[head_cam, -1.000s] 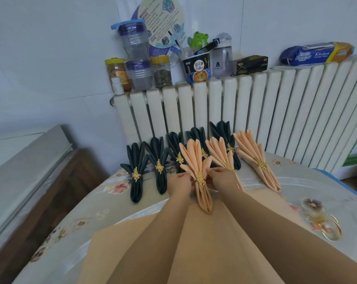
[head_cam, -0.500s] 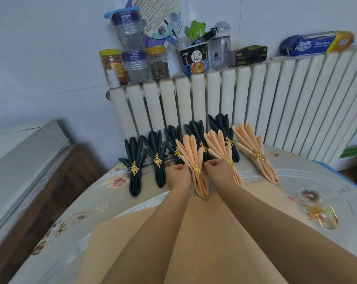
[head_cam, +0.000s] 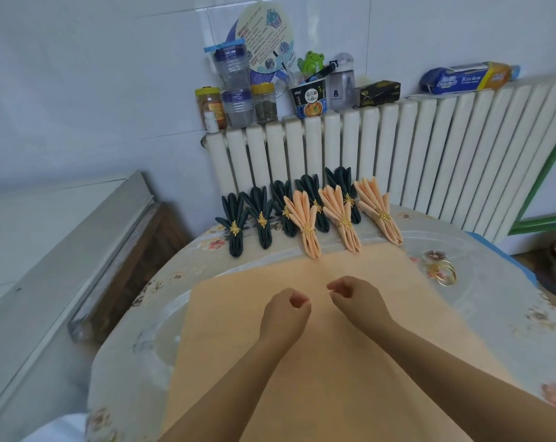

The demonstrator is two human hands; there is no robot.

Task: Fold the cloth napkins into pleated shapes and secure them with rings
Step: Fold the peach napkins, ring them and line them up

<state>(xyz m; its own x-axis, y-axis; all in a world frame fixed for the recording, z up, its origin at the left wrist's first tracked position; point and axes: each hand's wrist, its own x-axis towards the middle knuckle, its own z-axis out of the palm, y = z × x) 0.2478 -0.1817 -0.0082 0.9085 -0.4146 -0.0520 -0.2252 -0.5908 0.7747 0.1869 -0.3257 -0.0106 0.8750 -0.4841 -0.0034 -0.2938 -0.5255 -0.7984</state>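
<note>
A flat peach napkin [head_cam: 343, 330] lies spread on the table in front of me. My left hand [head_cam: 284, 317] and my right hand [head_cam: 358, 298] hover over its middle, fingers loosely curled, holding nothing. At the table's far edge lies a row of pleated napkins with gold rings: several dark green ones [head_cam: 236, 226] and three peach ones, the nearest peach one [head_cam: 307, 224] left of the other two [head_cam: 342, 216]. A spare gold ring [head_cam: 444, 274] lies on the table to the right.
A white radiator [head_cam: 397, 167] stands behind the table, with jars, a noodle cup [head_cam: 310, 98] and a wipes pack [head_cam: 468, 78] on top. The floral tablecloth [head_cam: 126, 362] covers the round table. A grey slab [head_cam: 63, 250] leans at the left.
Both hands have let go of the ringed peach napkin, left it in the row, and drawn back toward me over the flat peach napkin.
</note>
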